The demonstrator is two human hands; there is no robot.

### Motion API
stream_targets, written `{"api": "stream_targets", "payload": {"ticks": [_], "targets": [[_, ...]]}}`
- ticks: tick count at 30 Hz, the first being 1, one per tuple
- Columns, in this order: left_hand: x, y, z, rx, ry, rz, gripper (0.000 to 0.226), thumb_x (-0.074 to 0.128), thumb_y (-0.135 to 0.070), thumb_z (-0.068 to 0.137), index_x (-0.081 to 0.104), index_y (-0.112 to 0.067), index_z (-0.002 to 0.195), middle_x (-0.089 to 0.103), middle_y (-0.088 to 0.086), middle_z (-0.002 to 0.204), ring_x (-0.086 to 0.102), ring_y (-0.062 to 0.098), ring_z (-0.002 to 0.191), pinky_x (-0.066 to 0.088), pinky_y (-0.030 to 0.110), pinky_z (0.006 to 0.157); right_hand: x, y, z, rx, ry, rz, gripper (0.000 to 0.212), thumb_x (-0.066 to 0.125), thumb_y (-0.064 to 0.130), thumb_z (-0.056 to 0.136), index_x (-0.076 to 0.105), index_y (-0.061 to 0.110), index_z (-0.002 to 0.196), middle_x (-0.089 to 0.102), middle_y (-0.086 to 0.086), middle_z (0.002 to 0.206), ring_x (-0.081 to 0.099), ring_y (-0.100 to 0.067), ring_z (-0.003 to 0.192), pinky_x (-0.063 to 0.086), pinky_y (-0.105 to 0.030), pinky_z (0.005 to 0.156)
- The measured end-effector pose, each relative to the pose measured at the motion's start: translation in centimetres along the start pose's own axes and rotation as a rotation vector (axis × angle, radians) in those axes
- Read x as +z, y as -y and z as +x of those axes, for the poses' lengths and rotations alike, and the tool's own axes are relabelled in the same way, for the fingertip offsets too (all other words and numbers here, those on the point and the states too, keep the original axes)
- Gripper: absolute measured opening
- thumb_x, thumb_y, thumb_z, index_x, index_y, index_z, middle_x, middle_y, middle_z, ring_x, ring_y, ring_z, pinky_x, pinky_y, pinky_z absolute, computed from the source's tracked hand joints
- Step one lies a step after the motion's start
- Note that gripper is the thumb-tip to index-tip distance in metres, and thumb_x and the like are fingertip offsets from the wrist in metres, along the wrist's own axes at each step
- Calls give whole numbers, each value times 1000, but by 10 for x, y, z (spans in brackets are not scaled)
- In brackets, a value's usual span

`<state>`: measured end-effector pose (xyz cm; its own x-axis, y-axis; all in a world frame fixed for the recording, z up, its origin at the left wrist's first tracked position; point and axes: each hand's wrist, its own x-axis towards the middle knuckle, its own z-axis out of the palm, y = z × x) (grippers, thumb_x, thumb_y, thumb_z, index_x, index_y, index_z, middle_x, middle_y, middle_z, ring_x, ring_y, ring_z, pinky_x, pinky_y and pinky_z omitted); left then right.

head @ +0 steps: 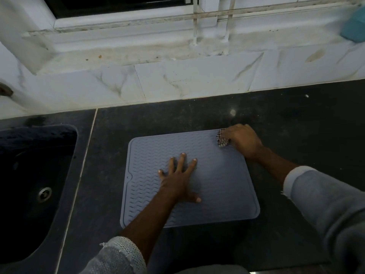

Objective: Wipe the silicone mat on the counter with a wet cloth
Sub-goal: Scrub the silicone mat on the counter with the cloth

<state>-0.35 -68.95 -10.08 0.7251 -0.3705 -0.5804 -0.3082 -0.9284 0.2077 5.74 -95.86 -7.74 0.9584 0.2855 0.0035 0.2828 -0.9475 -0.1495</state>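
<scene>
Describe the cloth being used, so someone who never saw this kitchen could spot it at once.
Start at the dark counter right of the black sink, where a grey-blue silicone mat lies. At the mat's far right corner, the right hand grips a small bunched cloth. Its speckled dark-and-light checked pattern sets it apart from the mat's plain wavy ridges; the left hand lies flat, holding nothing.

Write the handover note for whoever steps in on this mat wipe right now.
Left hand: open, flat on the grey silicone mat, fingers spread, pinning it down.
Right hand: closed on a small bunched cloth at the mat's far right corner.
The mat lies flat on the dark counter, right of the sink.
Done: cannot tell how much has been wiped; no wet streaks show.
Left: wipe from that corner across the ridged surface, moving the left hand off to cover its spot.
</scene>
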Motion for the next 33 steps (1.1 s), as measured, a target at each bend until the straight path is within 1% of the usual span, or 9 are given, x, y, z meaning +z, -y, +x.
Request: {"api": "stream_targets", "payload": {"ticks": [3, 6, 8, 15, 19, 22, 25, 29, 33], "targets": [[-1, -2, 1, -13, 8, 7, 130, 74, -68, 58, -25, -48, 141, -42, -4, 148, -34, 35, 136, -4, 74, 103, -4, 30, 23, -66, -66, 55, 39, 58, 20, 89, 56, 24, 127, 50, -1, 139, 42, -26, 124, 30, -42, 101], [-1, -3, 1, -28, 20, 10, 131, 75, -69, 57, -24, -49, 141, -42, -5, 148, -34, 35, 136, -3, 74, 103, 10, 51, 33, -195, 104, -97, 43, 52, 23, 93, 47, 29, 135, 41, 4, 146, 34, -23, 132, 27, -40, 106], [0, -2, 2, -25, 14, 10, 131, 75, -69, 57, -24, -49, 141, -41, -5, 149, -33, 35, 137, -3, 74, 103, 17, 40, 23, -189, 135, -99, 45, 49, 23, 94, 42, 30, 138, 37, 5, 149, 29, -22, 136, 23, -40, 110], [3, 1, 1, 5, -18, 0, 131, 75, -68, 58, -25, -49, 140, -41, -4, 149, -33, 35, 136, -3, 74, 103, -2, -2, 14, -114, 114, -105, 38, 56, 14, 88, 57, 26, 125, 54, 1, 134, 46, -23, 120, 33, -36, 93], [1, 0, 4, -13, 4, 2, 132, 75, -68, 57, -26, -50, 139, -41, -4, 149, -34, 36, 136, -3, 75, 103, -3, 39, 36, -160, 12, -11, 43, 57, 15, 88, 53, 25, 129, 49, -1, 140, 42, -27, 125, 30, -44, 102], [1, -2, 5, -24, 21, 0, 132, 75, -68, 56, -26, -51, 138, -41, -5, 149, -34, 36, 136, -3, 76, 102, 13, 64, 42, -249, 126, -60, 41, 49, 23, 93, 47, 29, 134, 43, 2, 145, 34, -24, 132, 25, -41, 105], [3, 0, 4, -13, 11, -2, 131, 75, -68, 57, -27, -50, 138, -42, -5, 148, -35, 35, 136, -4, 75, 103, 19, 41, 24, -225, 141, -98, 43, 45, 26, 95, 41, 32, 138, 37, 6, 148, 29, -21, 136, 21, -41, 110], [3, 1, 1, 9, -13, -16, 130, 75, -66, 60, -26, -48, 140, -42, -4, 148, -34, 35, 136, -5, 74, 104, 6, 2, 8, -209, 169, -168, 46, 56, 19, 89, 48, 33, 132, 43, 7, 144, 35, -21, 129, 27, -36, 99], [-1, -3, 0, -8, 2, -10, 130, 76, -64, 61, -24, -47, 141, -41, -4, 149, -34, 36, 136, -5, 74, 104, -6, 18, 28, -190, 127, -150, 37, 56, 20, 89, 55, 29, 125, 54, 4, 133, 44, -20, 119, 31, -34, 93]]}}
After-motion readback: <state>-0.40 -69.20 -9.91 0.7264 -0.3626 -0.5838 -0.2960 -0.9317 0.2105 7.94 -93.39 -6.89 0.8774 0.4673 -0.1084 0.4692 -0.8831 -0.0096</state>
